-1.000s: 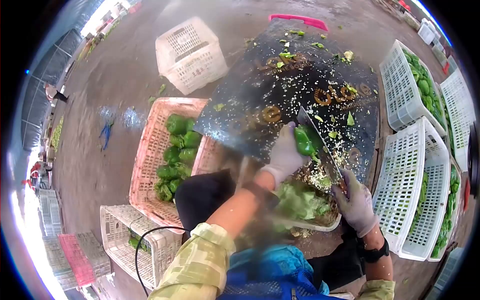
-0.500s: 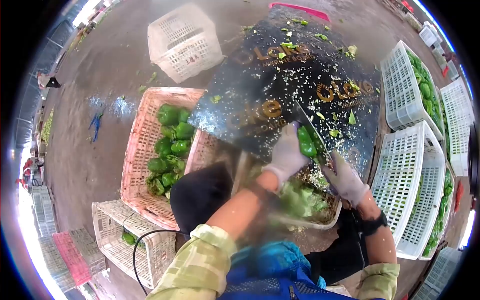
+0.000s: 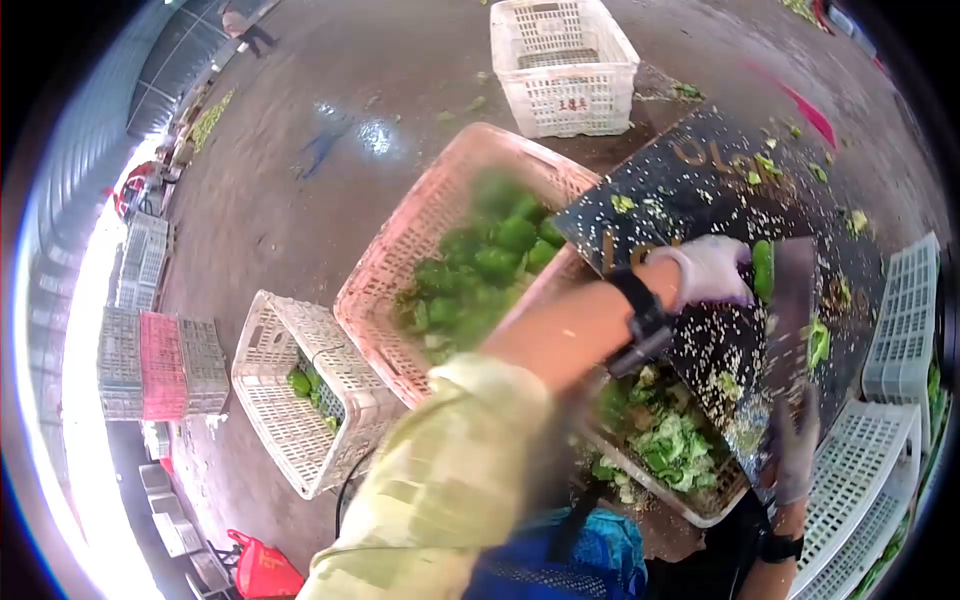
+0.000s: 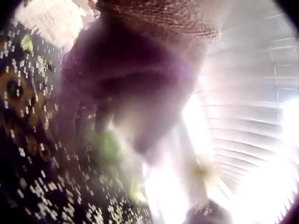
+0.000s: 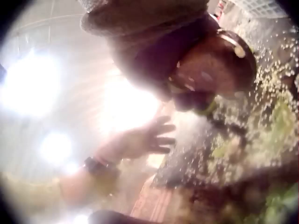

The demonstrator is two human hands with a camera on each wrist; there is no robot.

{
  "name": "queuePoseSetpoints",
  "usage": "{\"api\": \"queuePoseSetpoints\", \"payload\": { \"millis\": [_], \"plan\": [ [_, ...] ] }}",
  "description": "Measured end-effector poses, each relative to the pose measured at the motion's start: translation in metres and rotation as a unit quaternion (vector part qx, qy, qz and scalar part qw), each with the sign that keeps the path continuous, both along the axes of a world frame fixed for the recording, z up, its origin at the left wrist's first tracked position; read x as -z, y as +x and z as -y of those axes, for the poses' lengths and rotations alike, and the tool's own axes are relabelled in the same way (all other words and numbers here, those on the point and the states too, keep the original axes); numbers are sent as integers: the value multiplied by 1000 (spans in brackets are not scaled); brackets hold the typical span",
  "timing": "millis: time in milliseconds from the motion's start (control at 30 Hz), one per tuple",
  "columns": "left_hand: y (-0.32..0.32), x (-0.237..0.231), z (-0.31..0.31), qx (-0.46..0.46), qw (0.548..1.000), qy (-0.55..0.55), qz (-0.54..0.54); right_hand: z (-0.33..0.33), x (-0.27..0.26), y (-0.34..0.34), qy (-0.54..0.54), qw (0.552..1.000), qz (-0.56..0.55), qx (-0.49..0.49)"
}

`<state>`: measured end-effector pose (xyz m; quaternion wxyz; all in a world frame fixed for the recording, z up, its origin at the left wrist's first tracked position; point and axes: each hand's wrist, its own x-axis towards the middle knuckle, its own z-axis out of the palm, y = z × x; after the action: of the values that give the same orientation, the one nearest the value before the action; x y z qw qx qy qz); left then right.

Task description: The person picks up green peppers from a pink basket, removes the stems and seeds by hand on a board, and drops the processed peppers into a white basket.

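My gloved left hand (image 3: 715, 272) is over the black board, fingers spread apart in the right wrist view. Right beside its fingertips is a green bell pepper (image 3: 763, 270), between that hand and the knife blade. My gloved right hand (image 3: 797, 450) grips the knife (image 3: 790, 310) at the board's near right side. Its broad blade points away from me, blurred. The round wooden butt of the knife handle (image 5: 215, 65) shows large in the right wrist view. Pale seeds and green scraps cover the board (image 3: 650, 195). In the left wrist view the left hand's fingers are blurred, with a green patch below them.
A pink crate (image 3: 400, 240) of green peppers stands left of the board. Below the board's near edge is a bin (image 3: 715, 515) of green trimmings. White crates stand behind (image 3: 570, 100), at lower left (image 3: 300, 440) and at right (image 3: 855, 450). A person (image 3: 240, 25) is far off.
The head view has swung left, bringing the pink crate toward the middle. The left hand was gripping the pepper against the blade; its fingers are now spread. The right hand still holds the knife.
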<state>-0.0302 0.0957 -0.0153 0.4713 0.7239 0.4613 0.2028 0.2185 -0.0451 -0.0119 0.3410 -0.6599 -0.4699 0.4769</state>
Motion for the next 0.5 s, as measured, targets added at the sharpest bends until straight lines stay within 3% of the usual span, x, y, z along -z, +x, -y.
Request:
{"api": "queuePoseSetpoints", "payload": {
  "millis": [33, 67, 133, 167, 200, 233, 267, 367, 400, 467, 500],
  "plan": [
    [-29, -8, -5, -5, 999, 18, -33, 4, 10, 0, -29, 999, -4, -13],
    [-62, -13, -6, -43, 995, -83, 15, 0, 53, 24, 124, 977, 125, -124],
    [-136, 1, -15, -100, 994, -20, -37, -6, 76, 23, 182, 958, 178, -133],
    [-169, -10, -1, -155, 984, -82, 15, -3, 56, -1, 89, 989, 108, -37],
    [-213, 32, -12, -195, 977, -15, -88, -2, 56, -7, 32, 997, 68, 17],
    [-246, 37, -3, -222, 969, -15, -107, -1, 56, -14, -21, 996, 27, 77],
    [-273, 53, 1, -248, 965, -63, -59, -2, 50, -15, -38, 996, 75, 35],
    [-336, 116, -2, -355, 934, -6, -26, -2, 52, -10, -41, 983, 180, -24],
    [-345, 130, -8, -379, 922, -28, -67, 1, 58, -6, -35, 977, 208, -32],
    [-354, 145, -21, -420, 891, -74, -152, 3, 64, 5, -134, 974, 184, -12],
    [-358, 154, -30, -411, 893, -64, -175, 1, 64, 14, -75, 948, 287, -118]
  ]
}}
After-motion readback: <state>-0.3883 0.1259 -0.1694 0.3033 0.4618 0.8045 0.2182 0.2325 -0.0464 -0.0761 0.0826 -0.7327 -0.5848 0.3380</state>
